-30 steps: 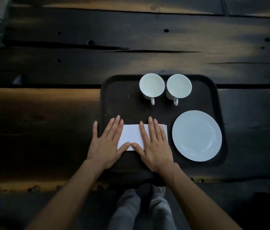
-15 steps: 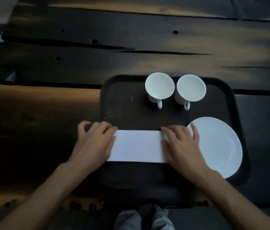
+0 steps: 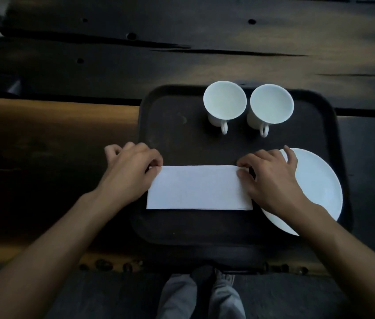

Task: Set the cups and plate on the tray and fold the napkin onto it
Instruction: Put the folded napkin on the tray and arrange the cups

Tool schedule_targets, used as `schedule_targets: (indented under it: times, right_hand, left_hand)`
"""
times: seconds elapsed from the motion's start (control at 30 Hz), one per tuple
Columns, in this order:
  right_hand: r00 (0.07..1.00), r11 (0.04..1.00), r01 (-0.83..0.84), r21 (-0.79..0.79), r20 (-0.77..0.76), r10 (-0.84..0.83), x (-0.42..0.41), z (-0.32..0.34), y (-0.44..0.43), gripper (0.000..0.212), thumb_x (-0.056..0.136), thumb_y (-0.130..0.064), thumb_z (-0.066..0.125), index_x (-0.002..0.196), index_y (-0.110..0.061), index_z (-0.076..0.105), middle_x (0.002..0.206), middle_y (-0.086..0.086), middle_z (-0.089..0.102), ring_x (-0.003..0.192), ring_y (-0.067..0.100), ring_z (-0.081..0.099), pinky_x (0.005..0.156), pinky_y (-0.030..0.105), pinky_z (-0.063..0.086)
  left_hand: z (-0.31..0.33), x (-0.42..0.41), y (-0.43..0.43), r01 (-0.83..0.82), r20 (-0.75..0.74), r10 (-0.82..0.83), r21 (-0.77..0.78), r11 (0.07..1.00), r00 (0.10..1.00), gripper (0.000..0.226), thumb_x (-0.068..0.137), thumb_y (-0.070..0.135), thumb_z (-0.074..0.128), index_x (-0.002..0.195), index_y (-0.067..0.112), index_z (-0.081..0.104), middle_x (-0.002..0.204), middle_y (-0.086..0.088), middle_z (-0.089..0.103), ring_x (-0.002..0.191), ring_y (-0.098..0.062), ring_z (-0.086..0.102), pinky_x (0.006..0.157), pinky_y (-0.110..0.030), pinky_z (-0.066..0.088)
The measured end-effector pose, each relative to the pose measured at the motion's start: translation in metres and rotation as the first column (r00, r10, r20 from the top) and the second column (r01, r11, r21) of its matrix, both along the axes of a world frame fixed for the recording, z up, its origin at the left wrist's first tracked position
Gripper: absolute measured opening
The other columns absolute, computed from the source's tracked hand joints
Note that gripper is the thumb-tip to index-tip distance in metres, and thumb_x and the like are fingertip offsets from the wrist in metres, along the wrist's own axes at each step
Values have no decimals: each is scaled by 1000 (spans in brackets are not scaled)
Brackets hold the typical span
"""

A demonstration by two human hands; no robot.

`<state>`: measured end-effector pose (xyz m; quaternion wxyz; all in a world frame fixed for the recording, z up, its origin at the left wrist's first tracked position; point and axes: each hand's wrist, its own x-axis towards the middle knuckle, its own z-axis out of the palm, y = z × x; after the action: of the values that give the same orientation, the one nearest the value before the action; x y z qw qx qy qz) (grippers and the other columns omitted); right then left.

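A dark tray [image 3: 172,125] lies on the wooden table. Two white cups stand side by side at its far edge, the left cup [image 3: 224,103] and the right cup [image 3: 271,105], handles toward me. A white plate [image 3: 317,189] rests on the tray's right part. A white napkin [image 3: 199,187], folded to a long rectangle, lies flat on the tray's near part. My left hand [image 3: 131,171] pinches the napkin's far left corner. My right hand [image 3: 271,178] pinches the far right corner and covers part of the plate.
The table [image 3: 66,139] is dark, rough planks with cracks and knot holes. Its near edge runs just below the tray. Below it I see my legs in grey trousers [image 3: 200,295] and the floor.
My hands slid apart from the napkin's middle to its two far corners, and the fingers curled from flat into a pinch. The view moved closer.
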<state>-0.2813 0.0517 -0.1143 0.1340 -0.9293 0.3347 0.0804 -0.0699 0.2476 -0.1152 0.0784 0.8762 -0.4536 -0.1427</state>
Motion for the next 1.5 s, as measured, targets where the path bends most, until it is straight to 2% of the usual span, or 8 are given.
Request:
schedule_targets:
  times: [0.13,0.27,0.7,0.93,1.03,1.2,1.3,1.5]
  right_hand:
    - [991,995,-94,-41,91,97,-10,2,3,34,88,-41,69,117,-24,68,106,-3,65,110,28,56,117,54,15]
    - [954,970,-232,-70,177,241,-35,3,10,43,71,-55,83,97,-23,72,93,-6,66,90,27,58,89,44,30]
    - [842,864,-451,-226,214,495,-61,-10,27,5,84,-11,75,86,-13,72,87,1,67,75,28,58,71,41,41]
    - [879,940,-337,-49,342,333,-73,-8,29,20,88,-36,75,99,-19,77,96,-5,71,82,23,62,73,42,44]
    - [908,987,-161,29,397,136,-93,-4,14,25,91,-30,70,111,-15,75,104,-1,72,87,27,64,77,45,44]
    - [907,955,289,63,302,-294,-135,2,-40,34,88,-17,73,121,-15,68,108,5,68,84,27,60,83,44,48]
    - [904,924,369,100,194,-381,-145,4,-61,28,90,-25,70,116,-16,68,103,4,66,86,26,60,82,40,49]
    - [906,920,377,111,165,-391,-144,3,-73,31,88,-30,69,115,-17,62,95,1,62,84,23,59,79,37,48]
  left_hand:
    - [4,-12,25,170,38,-168,-56,984,985,25,83,42,73,101,32,59,103,10,55,97,-16,52,86,-37,21]
    - [-2,-25,60,338,38,-337,-10,941,941,30,82,53,67,102,30,62,105,9,60,97,-17,57,84,-38,23]
    - [-15,-29,74,444,315,-396,-96,891,863,25,94,27,52,100,14,72,105,-4,73,93,-26,69,83,-45,33]
    - [-7,-42,70,314,299,-277,-84,946,913,33,91,47,54,98,20,72,108,1,70,97,-26,65,82,-46,31]
    - [-1,-72,55,187,254,-139,-177,966,957,31,89,48,59,104,24,71,109,4,69,97,-23,64,82,-45,29]
    - [5,-140,-12,81,-98,-120,-332,940,988,16,91,31,65,104,22,69,97,7,67,86,-16,63,77,-39,46]
    - [5,-164,-61,-120,-324,31,-257,959,945,18,94,38,61,101,23,65,87,11,67,72,-10,57,73,-33,50]
    - [-4,-175,-101,-220,-348,160,-138,966,924,21,92,38,63,79,21,64,68,8,66,73,-17,63,85,-42,49]
